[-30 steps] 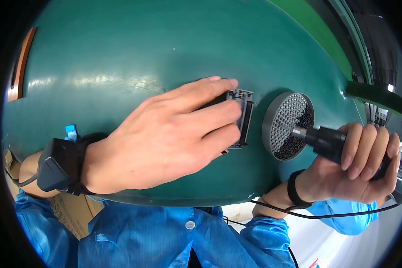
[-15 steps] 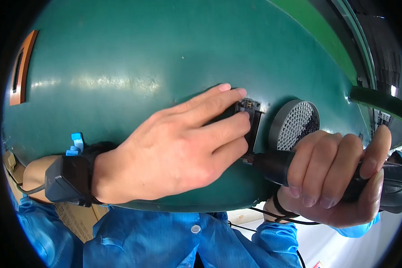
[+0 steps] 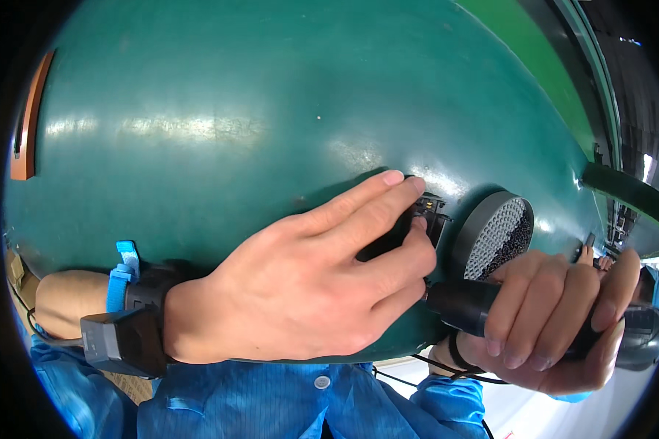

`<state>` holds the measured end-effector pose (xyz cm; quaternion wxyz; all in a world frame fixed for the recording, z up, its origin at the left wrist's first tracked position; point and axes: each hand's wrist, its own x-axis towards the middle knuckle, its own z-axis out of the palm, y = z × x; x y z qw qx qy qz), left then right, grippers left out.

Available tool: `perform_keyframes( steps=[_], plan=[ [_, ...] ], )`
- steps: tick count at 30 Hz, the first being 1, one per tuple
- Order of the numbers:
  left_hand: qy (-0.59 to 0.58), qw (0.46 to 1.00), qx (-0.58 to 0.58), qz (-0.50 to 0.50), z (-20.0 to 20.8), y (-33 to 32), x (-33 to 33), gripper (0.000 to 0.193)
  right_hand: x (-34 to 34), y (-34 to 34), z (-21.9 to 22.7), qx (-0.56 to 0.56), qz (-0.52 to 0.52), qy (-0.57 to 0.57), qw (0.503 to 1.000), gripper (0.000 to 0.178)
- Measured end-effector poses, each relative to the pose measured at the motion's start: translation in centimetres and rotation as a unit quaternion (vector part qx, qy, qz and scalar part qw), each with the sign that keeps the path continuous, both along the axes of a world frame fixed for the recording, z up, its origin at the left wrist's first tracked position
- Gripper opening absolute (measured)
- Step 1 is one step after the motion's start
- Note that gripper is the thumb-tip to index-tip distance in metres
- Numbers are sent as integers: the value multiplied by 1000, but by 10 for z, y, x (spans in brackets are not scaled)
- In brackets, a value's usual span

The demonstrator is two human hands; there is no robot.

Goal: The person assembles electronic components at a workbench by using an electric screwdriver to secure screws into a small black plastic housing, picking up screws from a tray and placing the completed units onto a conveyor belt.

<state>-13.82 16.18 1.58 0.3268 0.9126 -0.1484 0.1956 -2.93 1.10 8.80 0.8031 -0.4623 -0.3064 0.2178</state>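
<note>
My left hand [image 3: 300, 285] lies over a small black plastic part [image 3: 435, 208] on the green table, its fingers closed around the part and covering most of it. Small metal contacts show at the part's far end. In my right hand [image 3: 545, 314] is a black power screwdriver [image 3: 460, 304], held nearly level with its nose toward the near end of the part. The fingers of my left hand hide whether its tip touches. Just beyond the screwdriver stands a round grey tray [image 3: 467, 235] with a pitted bottom, partly covered by small black screws [image 3: 517, 245].
A brown, frame-like piece [image 3: 31, 124] lies at the far left of the green table [image 3: 234, 73]. A dark curved band [image 3: 626, 192] crosses the right side. Another person's hand [image 3: 586, 253] shows small at the right. Black cables [image 3: 436, 362] hang below the near edge.
The whole view has shifted, so hands, part and tray appear lower. Both hands keep their grips. The screwdriver's nose stays near the same end of the part.
</note>
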Motion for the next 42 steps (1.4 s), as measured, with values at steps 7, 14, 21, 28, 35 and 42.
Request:
perform_keyframes(
  steps=[7, 14, 21, 28, 35, 42],
  plan=[
    [6, 999, -42, 9, 0, -2, -1, 9, -13, -5, 7, -49, -76, -45, 995, 25],
    [10, 999, -40, 4, 1, -2, -1, 12, -10, -5, 5, -16, -52, -57, 997, 27],
    [5, 1000, -26, 3, 1, -3, 0, 12, -11, -6, 6, -26, -55, -48, 997, 27],
    [-3, 1000, -28, 2, -1, -4, 3, 12, -8, -10, 9, -63, -65, -69, 993, 25],
    [-13, 1000, -12, 13, 0, -2, -2, 13, -7, -11, 14, -78, 139, -135, 978, 24],
    [15, 999, -30, -25, 2, 1, -5, 18, -18, -5, 10, -90, 110, -182, 973, 24]
  ],
)
